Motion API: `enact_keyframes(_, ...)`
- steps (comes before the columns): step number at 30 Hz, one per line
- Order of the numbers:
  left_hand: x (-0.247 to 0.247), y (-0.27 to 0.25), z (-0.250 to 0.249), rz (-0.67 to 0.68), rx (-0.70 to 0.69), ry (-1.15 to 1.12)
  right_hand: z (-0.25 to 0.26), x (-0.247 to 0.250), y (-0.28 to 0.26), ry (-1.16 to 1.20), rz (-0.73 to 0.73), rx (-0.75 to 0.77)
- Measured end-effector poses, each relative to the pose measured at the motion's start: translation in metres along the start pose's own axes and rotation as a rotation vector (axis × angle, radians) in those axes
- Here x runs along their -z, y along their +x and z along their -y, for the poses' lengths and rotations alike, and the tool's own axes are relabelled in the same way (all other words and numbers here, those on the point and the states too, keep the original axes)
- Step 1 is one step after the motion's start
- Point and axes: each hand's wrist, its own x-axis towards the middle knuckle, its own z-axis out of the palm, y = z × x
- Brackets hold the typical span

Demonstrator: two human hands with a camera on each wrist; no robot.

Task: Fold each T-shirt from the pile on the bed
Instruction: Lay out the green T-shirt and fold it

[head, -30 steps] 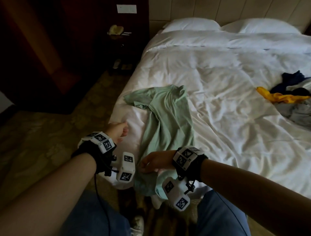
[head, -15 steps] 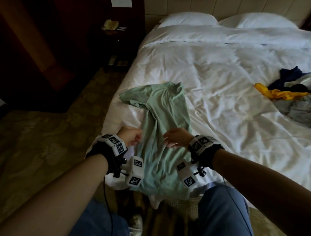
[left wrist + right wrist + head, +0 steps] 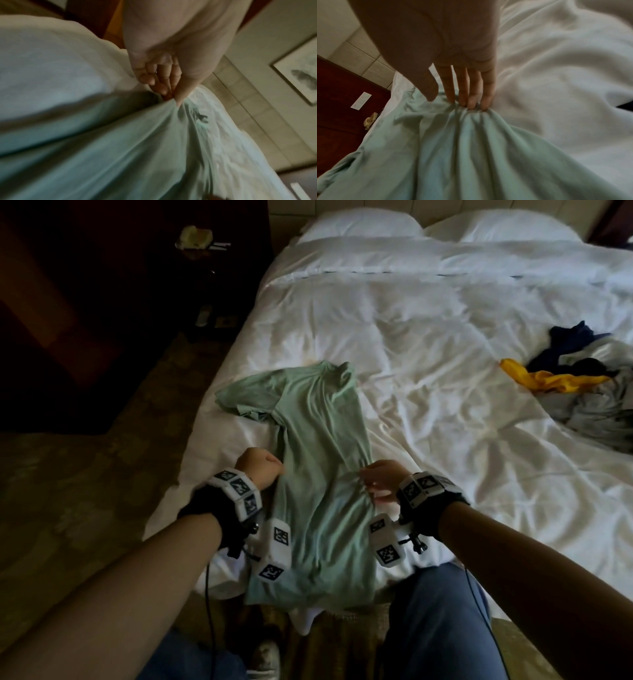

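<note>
A pale green T-shirt (image 3: 318, 460) lies lengthwise near the left edge of the bed (image 3: 445, 344), collar toward the pillows (image 3: 359, 225), its hem hanging over the near edge between the person's knees. The left hand (image 3: 259, 465) is curled into a fist and pinches the shirt's left edge between thumb and fingers (image 3: 159, 86). The right hand (image 3: 382, 479) gathers the shirt's right edge into pleats; its fingers (image 3: 471, 94) run nearly straight, tips bunched in the cloth, though the blur makes it hard to say whether the thumb closes on it. The pile of other clothes (image 3: 582, 392), dark blue, yellow and grey, sits well apart at the right. A dark nightstand (image 3: 202, 268) stands beside the bed, left of the pillows.
</note>
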Motion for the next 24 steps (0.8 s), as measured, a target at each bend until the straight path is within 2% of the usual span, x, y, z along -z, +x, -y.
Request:
enact_keyframes(6, 0.03, 0.002, 0.044, 0.001, 0.207, 0.006, -0.003, -0.004, 0.006, -0.035, -0.029, -0.065)
enact_keyframes(10, 0.017, 0.005, 0.055, -0.008, 0.213, -0.196, -0.005, -0.004, 0.005, -0.119, -0.081, -0.021)
enact_keyframes(13, 0.016, -0.005, 0.039, 0.127, 0.25, -0.446, -0.007, -0.001, 0.001, -0.212, -0.106, 0.007)
enact_keyframes(17, 0.016, -0.022, 0.034, 0.438, 0.287, -0.365, -0.004, -0.01, -0.011, -0.308, 0.001, -0.011)
enact_keyframes(21, 0.017, -0.033, 0.037, 0.493, 0.285, -0.249, -0.001, -0.006, -0.022, -0.287, 0.026, -0.015)
enact_keyframes(24, 0.027, -0.04, 0.04, 0.521, 0.301, -0.216, -0.009, 0.005, -0.03, -0.386, -0.055, 0.005)
